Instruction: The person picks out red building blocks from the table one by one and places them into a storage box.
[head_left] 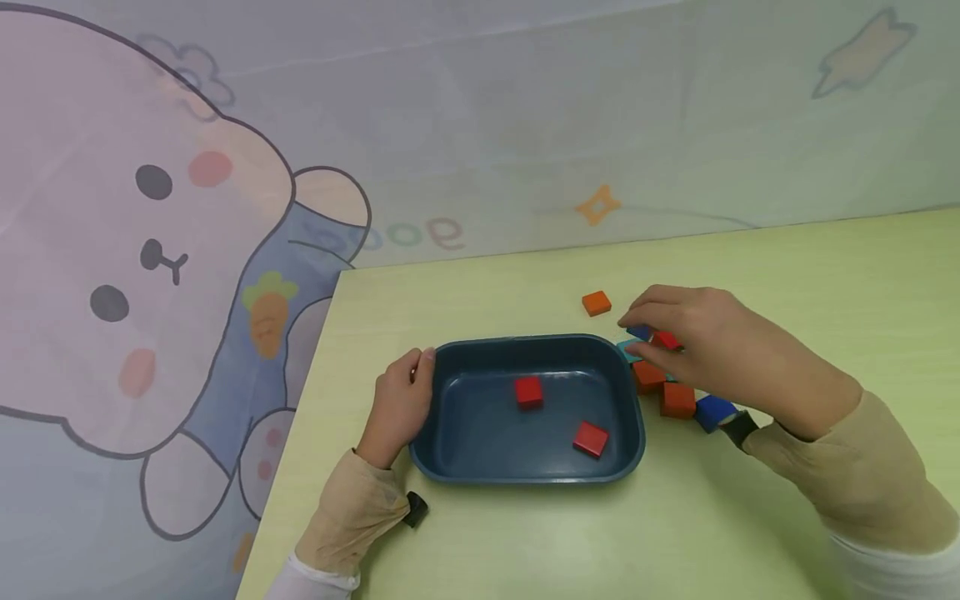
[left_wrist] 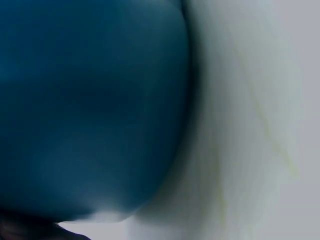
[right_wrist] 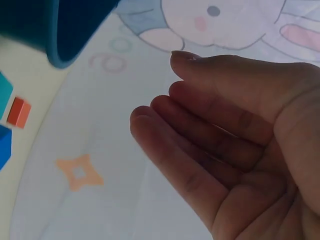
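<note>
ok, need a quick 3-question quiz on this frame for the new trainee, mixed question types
1. True or false: the dark blue tray holds two red blocks.
2. Which hand rests against the tray's rim? A) the left hand B) the right hand C) both
3. Fill in: the lone block lying apart on the table, behind the right hand, is ____.

Key
1. True: one red block lies near the tray's middle, another red block nearer its front right corner.
2. A: the left hand is at the tray's left rim; the right hand is over the pile of blocks outside the tray, fingertips on a red block.
3. Orange: the orange block.
</note>
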